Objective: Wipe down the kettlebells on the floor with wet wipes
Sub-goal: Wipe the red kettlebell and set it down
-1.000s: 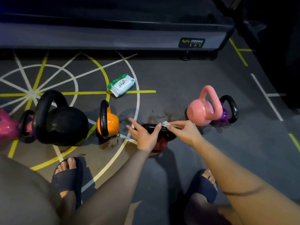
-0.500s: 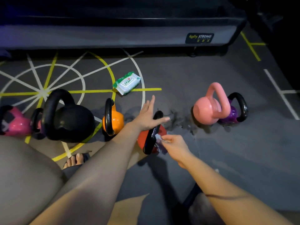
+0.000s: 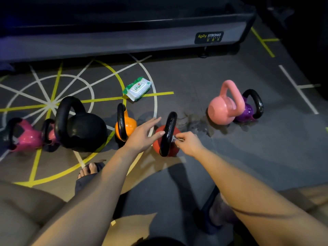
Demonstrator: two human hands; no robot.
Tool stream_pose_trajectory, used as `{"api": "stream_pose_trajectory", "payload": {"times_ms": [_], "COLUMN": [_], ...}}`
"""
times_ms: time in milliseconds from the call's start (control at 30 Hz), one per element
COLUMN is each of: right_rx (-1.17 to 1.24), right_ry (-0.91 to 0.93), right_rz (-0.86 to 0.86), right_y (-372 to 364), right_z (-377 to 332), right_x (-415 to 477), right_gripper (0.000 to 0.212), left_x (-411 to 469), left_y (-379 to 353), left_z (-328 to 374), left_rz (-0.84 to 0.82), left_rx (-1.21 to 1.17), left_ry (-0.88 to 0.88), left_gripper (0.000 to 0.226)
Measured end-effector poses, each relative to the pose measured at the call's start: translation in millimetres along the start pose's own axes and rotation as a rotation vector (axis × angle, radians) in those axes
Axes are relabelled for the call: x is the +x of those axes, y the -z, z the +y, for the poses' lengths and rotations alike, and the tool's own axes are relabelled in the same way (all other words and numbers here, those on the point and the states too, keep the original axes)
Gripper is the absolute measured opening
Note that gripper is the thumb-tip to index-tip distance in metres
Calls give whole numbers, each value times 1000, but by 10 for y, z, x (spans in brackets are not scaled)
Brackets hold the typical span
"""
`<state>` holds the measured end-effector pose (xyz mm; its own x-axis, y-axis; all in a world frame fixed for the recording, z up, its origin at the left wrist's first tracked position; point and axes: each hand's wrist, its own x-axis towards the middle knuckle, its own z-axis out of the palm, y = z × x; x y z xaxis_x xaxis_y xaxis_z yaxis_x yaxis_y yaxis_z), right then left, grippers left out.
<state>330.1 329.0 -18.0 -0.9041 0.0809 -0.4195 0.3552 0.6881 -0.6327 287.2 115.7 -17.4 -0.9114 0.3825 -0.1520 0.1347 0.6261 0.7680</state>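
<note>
Down on the gym floor [image 3: 248,148] now, and the action's at the red kettlebell [image 3: 157,145]: centre of the row, upright, black handle edge-on to us. The right hand [image 3: 189,143] is in at the handle's right side, fingertips curled and pinching a small white wet wipe [image 3: 174,138] against the metal. The wipe's mostly hidden behind the fingers. The left hand [image 3: 142,134] hangs flat and loose just left of the handle, fingers straight and spread, holding nothing. Thumb tip is right at the handle, but contact is hard to call from up here.

Rest of the line-up, L to R: two magenta kettlebells [image 3: 26,137] close together at the far left, a big black kettlebell [image 3: 85,132] beside them, then an orange kettlebell [image 3: 128,126] just left of the open hand. Well apart on the right sits a pink kettlebell [image 3: 221,112] w/ a purple kettlebell [image 3: 247,112] tucked right behind it. Dark smudged patches mark the floor btw the red and pink ones.

Beyond the orange one, a green & white wipes pack [image 3: 137,88] lies flat over a yellow floor line. A machine base [image 3: 124,41] w/ a "BODY STRONG" label runs across the top. A sandalled foot [image 3: 90,170] shows under the left forearm.
</note>
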Motion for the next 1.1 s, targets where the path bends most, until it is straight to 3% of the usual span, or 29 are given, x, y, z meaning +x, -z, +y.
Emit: {"api": "stream_pose_trajectory", "payload": {"times_ms": [100, 167, 467, 667, 800, 967, 1100], "right_rx": [-93, -117, 424, 808, 959, 1343, 1279], "right_ry": [10, -8, -102, -209, -246, -271, -301], "right_rz": [-49, -101, -191, -190, -205, -276, -194], "right_y": [-81, -274, -491, -462, -363, -343, -368], "right_z": [-8, 60, 141, 79, 53, 105, 164], "right_x": [-8, -46, -194, -154, -132, -100, -100], "right_gripper": [42, 21, 60, 43, 53, 57, 44], "left_x": [-152, -215, -148, -114, -132, -155, -195], "left_y": [-30, -72, -144, -113, -102, -143, -163], "left_z": [11, 28, 52, 36, 53, 42, 56], "left_rz": [3, -7, -86, -118, -116, -118, -124], "left_rx": [9, 4, 153, 140, 143, 173, 176], "left_ry": [-14, -38, -122, -94, -53, -15, -12], "left_gripper": [57, 55, 66, 70, 70, 70, 72]}}
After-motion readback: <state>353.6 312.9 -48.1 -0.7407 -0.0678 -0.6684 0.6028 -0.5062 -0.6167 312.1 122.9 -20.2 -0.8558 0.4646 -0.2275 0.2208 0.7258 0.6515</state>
